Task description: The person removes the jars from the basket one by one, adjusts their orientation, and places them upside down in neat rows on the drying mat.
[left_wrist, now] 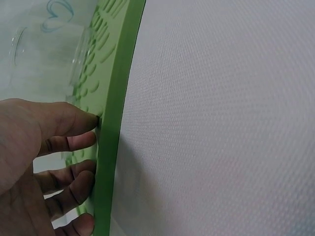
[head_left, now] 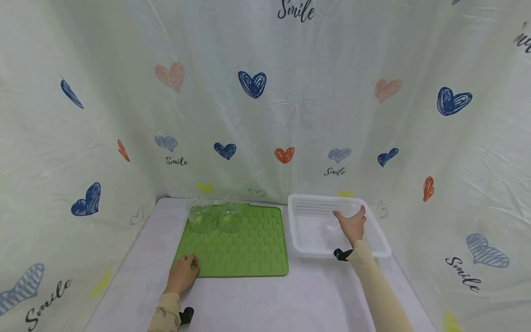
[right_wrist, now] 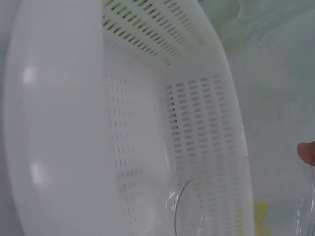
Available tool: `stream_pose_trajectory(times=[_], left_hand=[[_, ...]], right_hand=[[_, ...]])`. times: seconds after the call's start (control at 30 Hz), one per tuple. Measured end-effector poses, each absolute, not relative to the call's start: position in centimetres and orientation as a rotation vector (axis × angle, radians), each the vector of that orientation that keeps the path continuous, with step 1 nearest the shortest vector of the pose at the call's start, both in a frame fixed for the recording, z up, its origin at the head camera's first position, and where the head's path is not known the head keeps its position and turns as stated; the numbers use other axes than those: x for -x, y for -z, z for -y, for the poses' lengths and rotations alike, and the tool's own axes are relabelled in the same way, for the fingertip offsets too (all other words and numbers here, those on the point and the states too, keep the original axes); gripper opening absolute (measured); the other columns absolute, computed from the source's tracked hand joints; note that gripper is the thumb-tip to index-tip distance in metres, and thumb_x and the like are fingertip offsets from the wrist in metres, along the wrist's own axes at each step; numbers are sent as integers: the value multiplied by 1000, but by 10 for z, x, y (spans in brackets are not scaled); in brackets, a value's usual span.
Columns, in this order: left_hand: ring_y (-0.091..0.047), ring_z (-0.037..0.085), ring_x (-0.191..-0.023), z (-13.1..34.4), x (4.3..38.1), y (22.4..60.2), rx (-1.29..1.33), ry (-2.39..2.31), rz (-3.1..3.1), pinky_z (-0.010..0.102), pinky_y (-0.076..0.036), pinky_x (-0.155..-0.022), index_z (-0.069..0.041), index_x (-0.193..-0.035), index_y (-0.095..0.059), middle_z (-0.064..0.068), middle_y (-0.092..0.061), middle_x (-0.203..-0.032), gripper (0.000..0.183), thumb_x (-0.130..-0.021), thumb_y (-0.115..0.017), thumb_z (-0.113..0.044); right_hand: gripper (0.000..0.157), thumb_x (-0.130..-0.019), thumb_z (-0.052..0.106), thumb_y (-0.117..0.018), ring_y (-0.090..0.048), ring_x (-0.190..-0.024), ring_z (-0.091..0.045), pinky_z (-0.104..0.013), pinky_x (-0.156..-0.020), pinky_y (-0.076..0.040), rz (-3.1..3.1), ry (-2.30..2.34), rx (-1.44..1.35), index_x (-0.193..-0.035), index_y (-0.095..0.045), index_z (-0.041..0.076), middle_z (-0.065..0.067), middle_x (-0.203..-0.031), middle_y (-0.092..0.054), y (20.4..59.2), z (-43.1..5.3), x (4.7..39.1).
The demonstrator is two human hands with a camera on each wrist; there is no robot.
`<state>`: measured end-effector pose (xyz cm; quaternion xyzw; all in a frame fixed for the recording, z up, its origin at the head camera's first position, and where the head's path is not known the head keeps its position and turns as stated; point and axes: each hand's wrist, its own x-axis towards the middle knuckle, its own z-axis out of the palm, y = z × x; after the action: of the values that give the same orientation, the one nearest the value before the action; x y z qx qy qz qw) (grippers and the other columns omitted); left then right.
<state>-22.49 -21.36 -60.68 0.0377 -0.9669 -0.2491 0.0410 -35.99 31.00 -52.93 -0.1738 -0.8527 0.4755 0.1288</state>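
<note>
My right hand (head_left: 352,227) is over the white basket (head_left: 296,246), thumb and fingers spread around a clear glass (head_left: 347,205). The right wrist view shows just one fingertip (right_wrist: 306,153) and a strip of that glass (right_wrist: 304,216) at the right border. Another clear glass (right_wrist: 189,211) lies inside the basket. My left hand (head_left: 183,273) rests at the near left corner of the green drying mat (head_left: 249,251), fingertips on its raised edge. Two clear glasses (head_left: 202,220) (head_left: 230,220) stand side by side at the mat's far left.
A white cloth covers the table (head_left: 249,304). Behind and on both sides hangs a pale curtain (head_left: 265,120) printed with hearts and the word Smile. The basket's slotted wall (right_wrist: 197,113) rises around its floor, to the right of the mat.
</note>
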Motion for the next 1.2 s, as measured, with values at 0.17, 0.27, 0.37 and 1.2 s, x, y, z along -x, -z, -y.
stream_pose_trajectory(times=[0.17, 0.27, 0.37, 1.2], left_hand=[[-48, 25, -75, 213, 224, 606, -109, 764, 2961, 42, -44, -61, -9, -87, -58, 11, -52, -85, 8, -88, -65, -13], [-47, 25, -74, 214, 223, 607, -102, 768, 2965, 42, -43, -60, -9, -87, -57, 11, -52, -85, 9, -88, -65, -13], [-47, 25, -75, 214, 223, 607, -103, 769, 2972, 42, -43, -61, -9, -88, -57, 11, -51, -85, 9, -88, -65, -13], [-62, 27, -87, 163, 231, 556, -34, 916, 2885, 41, -53, -68, -2, -112, -60, 16, -63, -107, 33, -88, -69, -22]], right_hand=[[119, -79, 52, -73, -29, -136, -53, -69, -105, -31, 2461, -1325, 383, -155, 11, 15, -30, -153, -14, 514, -295, 349], [118, -78, 54, -74, -32, -135, -51, -68, -104, -33, 2463, -1249, 325, -155, 8, 18, -28, -152, -21, 505, -286, 342], [117, -77, 56, -74, -36, -135, -47, -67, -102, -36, 2462, -1179, 270, -156, 5, 21, -25, -151, -27, 496, -277, 335], [113, -60, 40, -88, -49, -119, -36, -54, -98, -38, 2214, -356, -464, -149, -30, 2, -18, -136, -50, 496, -177, 285]])
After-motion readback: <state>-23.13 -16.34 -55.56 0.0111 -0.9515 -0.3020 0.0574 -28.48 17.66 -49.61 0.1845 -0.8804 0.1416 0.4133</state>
